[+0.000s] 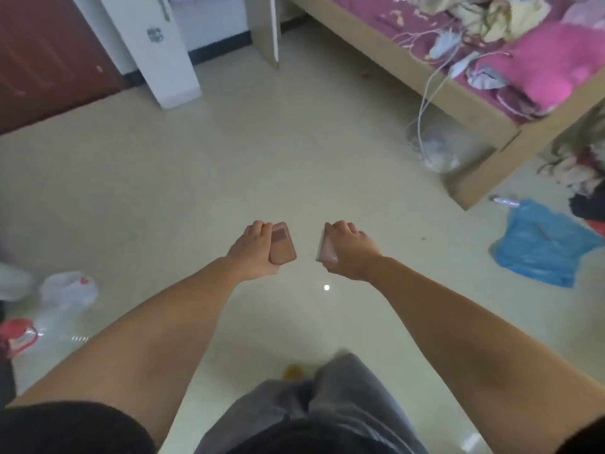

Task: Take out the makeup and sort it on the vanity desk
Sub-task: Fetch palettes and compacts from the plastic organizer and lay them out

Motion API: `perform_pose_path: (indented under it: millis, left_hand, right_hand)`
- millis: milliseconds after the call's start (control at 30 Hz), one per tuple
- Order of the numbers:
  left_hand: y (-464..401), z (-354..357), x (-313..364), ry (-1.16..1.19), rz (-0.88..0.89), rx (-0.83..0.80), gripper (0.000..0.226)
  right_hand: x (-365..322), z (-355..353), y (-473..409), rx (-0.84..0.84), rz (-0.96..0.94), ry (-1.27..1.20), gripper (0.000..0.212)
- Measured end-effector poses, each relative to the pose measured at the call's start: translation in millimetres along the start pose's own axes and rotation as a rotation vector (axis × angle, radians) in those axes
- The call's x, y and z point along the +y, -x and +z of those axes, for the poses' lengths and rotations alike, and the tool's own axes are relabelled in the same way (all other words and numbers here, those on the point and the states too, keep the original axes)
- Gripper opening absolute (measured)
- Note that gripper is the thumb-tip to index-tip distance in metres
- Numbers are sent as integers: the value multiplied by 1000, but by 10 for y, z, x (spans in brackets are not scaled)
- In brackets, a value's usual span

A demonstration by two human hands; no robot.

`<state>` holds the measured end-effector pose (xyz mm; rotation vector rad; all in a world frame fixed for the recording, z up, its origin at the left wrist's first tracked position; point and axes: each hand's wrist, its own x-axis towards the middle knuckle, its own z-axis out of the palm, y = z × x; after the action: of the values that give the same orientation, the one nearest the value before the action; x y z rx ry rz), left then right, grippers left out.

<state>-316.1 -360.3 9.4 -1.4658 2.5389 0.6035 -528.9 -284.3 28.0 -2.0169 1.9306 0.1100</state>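
Two flat makeup cases, one per hand, held out in front of the person over the bare floor [163,178]. Left hand [253,249] grips a pinkish-brown compact [282,244]: fingers curled round its far edge, flat face up, a darker panel near the top end. Right hand [348,252] grips a clear-lidded pink case [325,245], turned edge-on to the camera, fingers wrapped over its top edge. The two cases are apart, with a gap between them. What is inside either one can't be told; both look closed, though the view is blurry.

Both forearms are bare and extended. Grey trousers [343,398] and a dark top at the bottom edge. No vanity desk in view.

Containers around:
- Clear plastic bag [438,149] on the floor under the bed frame [471,103] corner, pale contents, unreadable.
- Blue plastic bag [540,244] lying flat on the floor at right, contents not visible.
- White plastic bag [68,288] with red print at left, contents not visible; beside it a red packet [18,334].

Bed carries pink bedding [550,70] and loose fabric; a white cable [425,103] hangs off its edge to the floor. White door [154,50] and a dark red door [49,60] at top left. Heap of clothes [586,178] at the right edge.
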Motion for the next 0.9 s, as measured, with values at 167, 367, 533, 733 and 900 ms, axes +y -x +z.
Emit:
perform_pose_path:
  millis: [167,367,533,733,900]
  left_hand:
    - [-205,-208,-731,52,-108,44,78]
    - [-1030,-819,-1584,55,-185,129,79]
    - [-1881,-1537,-2229,75,-249,167,80]
    - [-2665,-2217,-3093,146,-352,214,81]
    - [-3530,-2740,-4106,141,-422,235,82]
  right_hand:
    - [-395,-214,-943,-56,-152,132,67]
    - [-656,-573,-2375,-39,-280,164,66]
    - [-807,-1080,-3735,-50,-375,183,59]
    - [-1131,-1647,-5294,-46,-480,232,55]
    - [-1503,-1978,-6753,-15,-546,241,64]
